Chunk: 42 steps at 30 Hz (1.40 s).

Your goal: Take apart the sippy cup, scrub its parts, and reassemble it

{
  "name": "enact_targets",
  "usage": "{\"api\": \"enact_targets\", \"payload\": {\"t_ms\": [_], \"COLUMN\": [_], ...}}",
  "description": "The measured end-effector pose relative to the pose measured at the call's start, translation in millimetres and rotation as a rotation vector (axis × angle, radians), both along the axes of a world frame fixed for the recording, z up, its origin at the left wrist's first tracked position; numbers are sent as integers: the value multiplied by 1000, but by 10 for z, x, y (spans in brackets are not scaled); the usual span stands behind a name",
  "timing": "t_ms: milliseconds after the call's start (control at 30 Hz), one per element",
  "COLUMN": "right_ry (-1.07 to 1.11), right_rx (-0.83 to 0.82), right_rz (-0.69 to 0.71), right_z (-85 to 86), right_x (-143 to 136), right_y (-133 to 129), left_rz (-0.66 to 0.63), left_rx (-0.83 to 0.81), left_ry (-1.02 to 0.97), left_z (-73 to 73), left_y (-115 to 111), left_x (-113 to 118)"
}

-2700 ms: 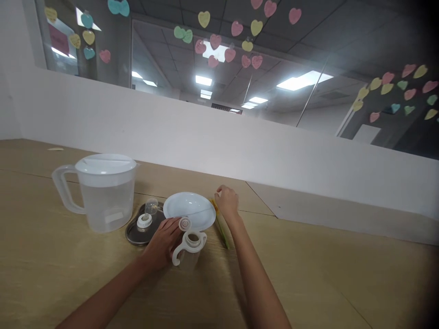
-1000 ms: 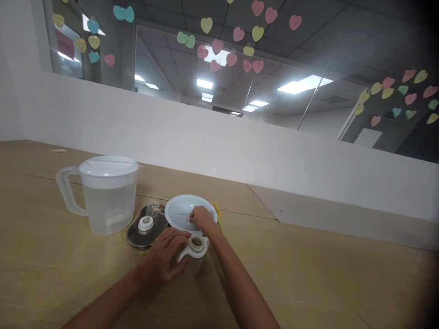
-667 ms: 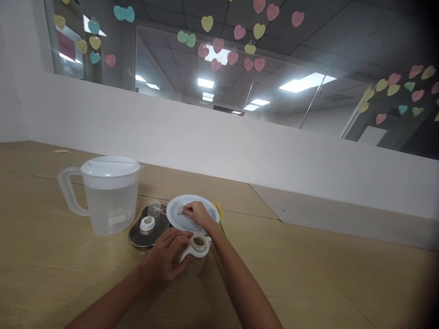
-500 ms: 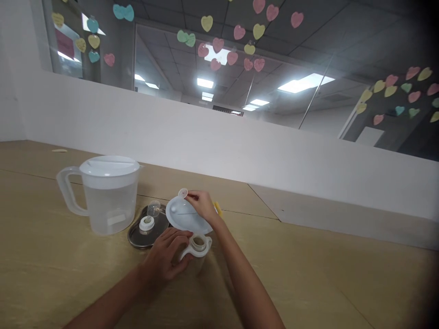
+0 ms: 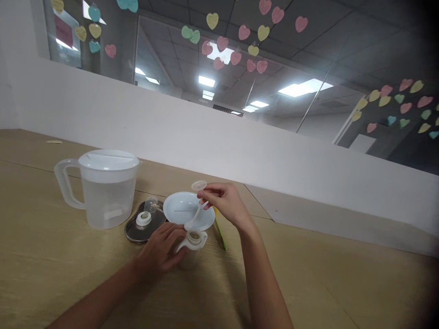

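In my right hand (image 5: 222,201) a translucent plastic double-ended spoon (image 5: 197,214) is pinched by its stem; one round end points up, the other hangs down over the near rim of a white shallow bowl (image 5: 173,203), close to the bottle. My left hand (image 5: 163,246) is wrapped round an uncapped bottle with a white handled collar (image 5: 202,241), which looks like a baby bottle. Its round mouth faces up, and its body is mostly unclear. Left of the bowl, a dark metal tray (image 5: 132,232) bears a white ring cap (image 5: 143,219) and a clear domed cover (image 5: 151,204).
A large translucent lidded pitcher (image 5: 109,196) stands at the left, its handle facing left. A slim green-and-yellow item (image 5: 220,233) lies right of the bowl. Behind the wooden table (image 5: 308,283) rises a white wall (image 5: 171,132) below glass with heart-shaped notes.
My right hand has moved right and turned, bringing the spoon's lower end near the bottle mouth. The bowl's inside shows more. My left hand stays at the bottle.
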State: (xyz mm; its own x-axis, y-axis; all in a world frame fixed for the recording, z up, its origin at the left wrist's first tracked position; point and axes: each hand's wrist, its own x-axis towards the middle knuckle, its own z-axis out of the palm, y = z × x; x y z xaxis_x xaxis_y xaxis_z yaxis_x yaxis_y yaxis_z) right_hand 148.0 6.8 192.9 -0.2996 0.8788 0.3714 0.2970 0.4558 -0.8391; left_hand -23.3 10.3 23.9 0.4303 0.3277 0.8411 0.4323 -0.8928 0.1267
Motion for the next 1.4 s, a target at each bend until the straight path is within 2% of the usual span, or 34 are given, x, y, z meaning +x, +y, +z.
{"api": "enact_targets", "payload": {"t_ms": [233,567,733,1000,1233,1400], "right_ry": [-241,-266,-378,-678,-795,-780], "right_rx": [-14,-16,-12,-79,-134,-142], "right_rz": [1,9,-4,208,171,101], "right_z": [-119,-72,-105,-185,-207,-195], "right_x": [1,3,-18,97,179,210], "right_y": [56,3,10,182,234,217], "left_rz": [-1,10,16,25,29,26], "left_rx": [25,15,12,32,37,-3], "left_ry": [13,11,10,19,14,-24], "left_z": [-8,-23,-27,1,-8,-24], "left_y": [10,23,25,25,33,64], "left_x": [-11,-19,-18,-24,-21,-49]}}
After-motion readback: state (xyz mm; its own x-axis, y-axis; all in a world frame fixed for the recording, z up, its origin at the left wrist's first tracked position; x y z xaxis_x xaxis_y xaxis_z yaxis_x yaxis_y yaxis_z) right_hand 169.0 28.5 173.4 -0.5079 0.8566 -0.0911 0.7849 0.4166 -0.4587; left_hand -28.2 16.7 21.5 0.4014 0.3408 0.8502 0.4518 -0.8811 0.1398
